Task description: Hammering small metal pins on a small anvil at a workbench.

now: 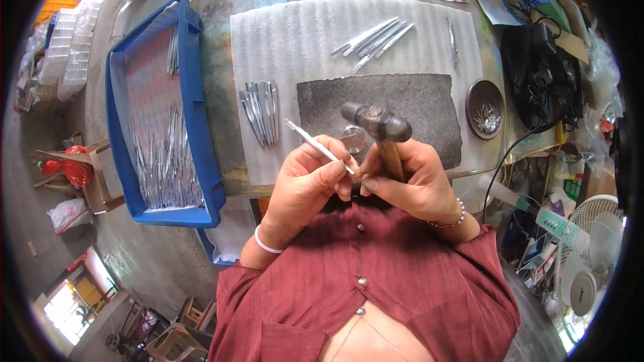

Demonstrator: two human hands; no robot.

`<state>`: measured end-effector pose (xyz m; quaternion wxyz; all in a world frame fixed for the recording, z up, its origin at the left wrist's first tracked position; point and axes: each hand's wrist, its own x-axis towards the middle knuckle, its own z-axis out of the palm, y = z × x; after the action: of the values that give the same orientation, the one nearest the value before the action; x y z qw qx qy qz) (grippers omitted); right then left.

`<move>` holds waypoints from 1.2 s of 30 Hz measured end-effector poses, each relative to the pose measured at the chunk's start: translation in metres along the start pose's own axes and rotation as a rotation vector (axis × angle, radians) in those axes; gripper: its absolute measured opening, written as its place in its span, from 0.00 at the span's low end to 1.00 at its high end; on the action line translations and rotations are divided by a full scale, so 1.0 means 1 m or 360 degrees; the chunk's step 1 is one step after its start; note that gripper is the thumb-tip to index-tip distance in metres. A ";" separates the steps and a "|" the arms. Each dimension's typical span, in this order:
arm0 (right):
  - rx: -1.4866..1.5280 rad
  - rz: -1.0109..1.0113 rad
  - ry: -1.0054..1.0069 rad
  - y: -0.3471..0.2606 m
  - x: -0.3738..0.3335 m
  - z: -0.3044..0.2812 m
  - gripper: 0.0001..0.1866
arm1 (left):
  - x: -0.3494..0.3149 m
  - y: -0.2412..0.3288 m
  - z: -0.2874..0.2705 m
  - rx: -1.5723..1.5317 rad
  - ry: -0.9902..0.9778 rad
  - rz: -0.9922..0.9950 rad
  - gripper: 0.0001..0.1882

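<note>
My left hand (310, 173) is closed round a slim silver metal rod (314, 141), pinched between thumb and fingers and tilted up to the left. In my right hand (412, 181) is a hammer (391, 157) with a dark ball-peen head and a wooden handle, its head upward. The right thumb and fingertips also meet close to the rod's lower end; any small part between them is too small to make out. Under the hammer head lies a dark grey rough-surfaced mat (376, 94), with a small round shiny object (353, 139) near its front edge.
White foam sheet (268, 47) carries bundled silver rods (260, 112), a loose pile of rods (376, 40) and one single rod (452, 43). A blue tray (213, 188) of rods stands left. Right are a round dish (477, 90) of small metal parts, a cable and a fan (587, 255).
</note>
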<state>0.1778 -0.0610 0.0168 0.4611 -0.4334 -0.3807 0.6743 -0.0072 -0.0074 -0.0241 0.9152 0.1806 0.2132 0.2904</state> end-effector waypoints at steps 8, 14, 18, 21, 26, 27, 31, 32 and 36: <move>-0.0035 0.0056 0.0061 -0.004 0.001 0.002 0.06 | -0.002 0.002 0.001 0.0063 -0.0009 0.0031 0.08; -0.0071 0.0053 0.0051 -0.002 0.003 0.001 0.06 | -0.003 0.004 0.006 0.0265 0.0046 0.0079 0.06; -0.0014 0.0045 0.0064 0.003 0.004 0.001 0.06 | -0.005 0.005 0.004 0.0520 0.0090 0.0145 0.04; -0.0055 0.0037 0.0106 0.008 0.005 0.001 0.06 | -0.003 0.003 0.005 0.0645 0.0081 0.0255 0.04; 0.0230 0.0120 0.0137 0.009 0.009 0.004 0.12 | -0.003 -0.001 -0.002 0.0363 0.0020 0.0206 0.05; 0.0229 0.0121 0.0135 0.010 0.009 0.002 0.12 | -0.004 -0.001 -0.004 0.0169 -0.0012 0.0161 0.05; -0.0401 -0.0002 0.0301 0.003 0.009 -0.009 0.19 | -0.006 0.002 -0.007 -0.0002 0.0101 0.0199 0.07; -0.0894 -0.0034 0.0431 -0.001 0.009 -0.010 0.20 | -0.007 0.004 -0.009 -0.0003 0.0106 0.0204 0.07; -0.1539 -0.0479 0.0352 0.017 0.020 -0.014 0.26 | -0.007 0.011 -0.013 0.0125 0.0191 0.0297 0.06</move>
<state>0.1824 -0.0450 -0.0077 0.3376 -0.6061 -0.6558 0.2976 -0.0238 -0.0009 -0.0276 0.8620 0.2178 0.2612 0.3760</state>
